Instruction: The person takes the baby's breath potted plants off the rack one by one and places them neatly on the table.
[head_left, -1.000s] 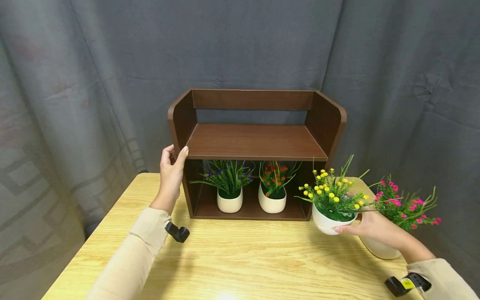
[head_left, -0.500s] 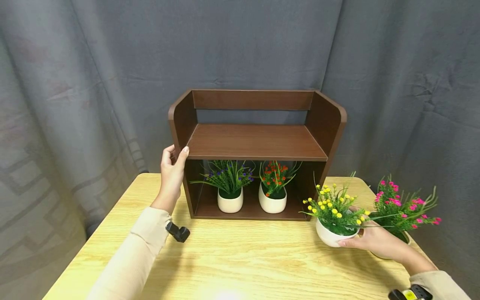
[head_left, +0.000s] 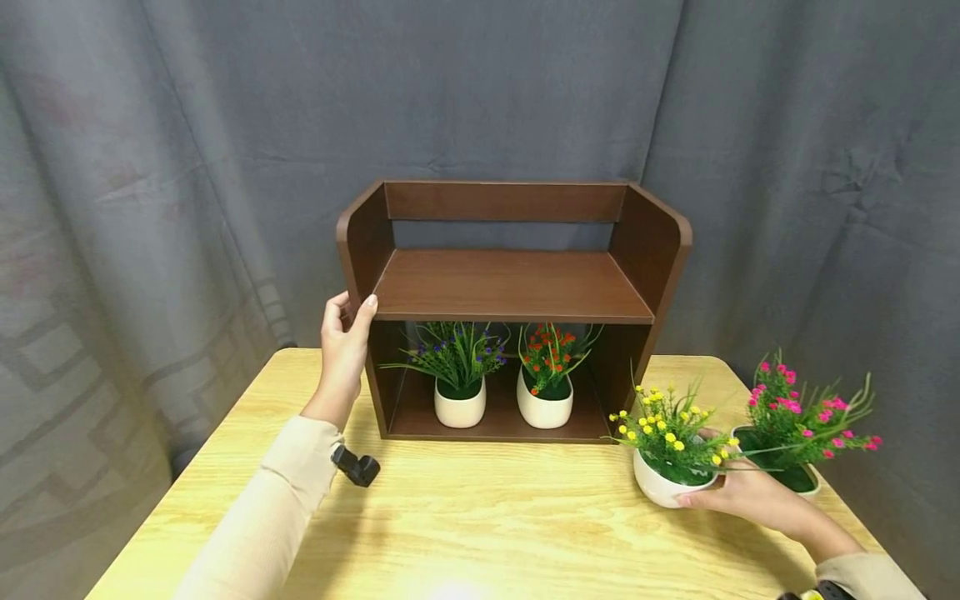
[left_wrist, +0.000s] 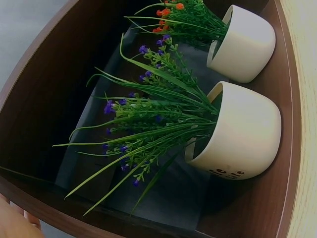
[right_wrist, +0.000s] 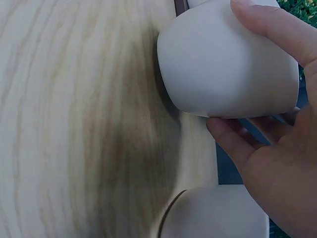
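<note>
My right hand (head_left: 750, 493) grips a white pot (right_wrist: 228, 64) of yellow flowers (head_left: 667, 425), thumb on the near side and fingers around the back. The pot is upright, close over the table at the right front of the dark brown shelf (head_left: 517, 283). My left hand (head_left: 347, 342) holds the shelf's left side panel, thumb on its front edge, fingers on the outside. In the lower compartment stand a pot of purple flowers (head_left: 460, 408) and a pot of orange-red flowers (head_left: 545, 408). The left wrist view shows the purple-flowered pot (left_wrist: 242, 131) with dark lettering.
A pot of pink flowers (head_left: 802, 475) stands behind my right hand near the right table edge. The wooden table (head_left: 480, 517) carries the shelf. Grey curtains (head_left: 517, 83) hang behind it.
My right hand has lowered the yellow-flowered pot toward the table and slightly to the right, nearer to me. The left hand has stayed on the shelf's side panel.
</note>
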`<state>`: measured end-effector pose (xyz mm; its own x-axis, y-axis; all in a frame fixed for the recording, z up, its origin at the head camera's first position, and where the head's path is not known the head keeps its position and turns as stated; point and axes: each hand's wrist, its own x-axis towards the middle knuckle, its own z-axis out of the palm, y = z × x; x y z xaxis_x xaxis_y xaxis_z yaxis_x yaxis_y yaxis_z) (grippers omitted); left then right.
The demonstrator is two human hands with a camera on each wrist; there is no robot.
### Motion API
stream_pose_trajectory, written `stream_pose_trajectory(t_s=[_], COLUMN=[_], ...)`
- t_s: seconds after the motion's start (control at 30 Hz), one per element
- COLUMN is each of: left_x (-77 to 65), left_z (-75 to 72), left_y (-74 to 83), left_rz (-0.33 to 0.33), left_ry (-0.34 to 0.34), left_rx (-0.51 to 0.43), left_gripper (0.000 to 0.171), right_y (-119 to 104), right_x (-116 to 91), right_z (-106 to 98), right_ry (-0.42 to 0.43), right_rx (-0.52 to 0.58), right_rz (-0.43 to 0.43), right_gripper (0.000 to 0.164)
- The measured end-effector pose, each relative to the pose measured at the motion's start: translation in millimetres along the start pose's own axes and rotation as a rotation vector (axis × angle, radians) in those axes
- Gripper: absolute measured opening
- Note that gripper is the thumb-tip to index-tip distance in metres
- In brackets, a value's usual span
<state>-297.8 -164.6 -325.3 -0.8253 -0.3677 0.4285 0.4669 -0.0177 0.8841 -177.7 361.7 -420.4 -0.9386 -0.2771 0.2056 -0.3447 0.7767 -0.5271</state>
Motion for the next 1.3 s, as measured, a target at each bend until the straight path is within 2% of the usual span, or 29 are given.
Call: stream_pose_trajectory(t_s=[0.2, 0.4, 0.63, 0.77, 0.93, 1.03, 1.1, 1.3], left_x=[-0.5, -0.8, -0.1, -0.4, -0.4, -0.2, -0.3, 0.0], left_z=[0.0, -0.5, -0.1, -0.3, 0.0, 0.3, 0.3, -0.3], left_y=[-0.2, -0.1, -0.6, -0.4, 0.0, 0.2, 0.4, 0.0], left_rz=[0.007, 0.005, 0.001, -0.01, -0.014, -0.016, -0.021, -0.019], left_ry=[-0.004, -0.003, 0.001, 0.0, 0.001, -0.001, 0.001, 0.004], left_rx=[-0.004, -0.013, -0.01, -0.005, -0.009, -0.004, 0.0, -0.004], left_gripper=[0.031, 0.029, 0.029, 0.031, 0.03, 0.032, 0.033, 0.032], right_y=[3, 4, 5, 8, 11, 10, 8, 1], right_x=[-3, -5, -7, -7, -8, -9, -10, -10], right_z=[3, 3, 0, -1, -5, -9, -12, -20], right_ry=[-0.023, -0.041, -0.09, -0.15, -0.26, -0.283, -0.287, -0.223], right_rx=[-0.009, 0.052, 0.117, 0.187, 0.256, 0.244, 0.241, 0.159], right_rz=[0.043, 0.034, 0.007, 0.001, 0.039, 0.067, 0.078, 0.135], right_gripper=[0.094, 0.092, 0.069, 0.067, 0.052, 0.045, 0.047, 0.079])
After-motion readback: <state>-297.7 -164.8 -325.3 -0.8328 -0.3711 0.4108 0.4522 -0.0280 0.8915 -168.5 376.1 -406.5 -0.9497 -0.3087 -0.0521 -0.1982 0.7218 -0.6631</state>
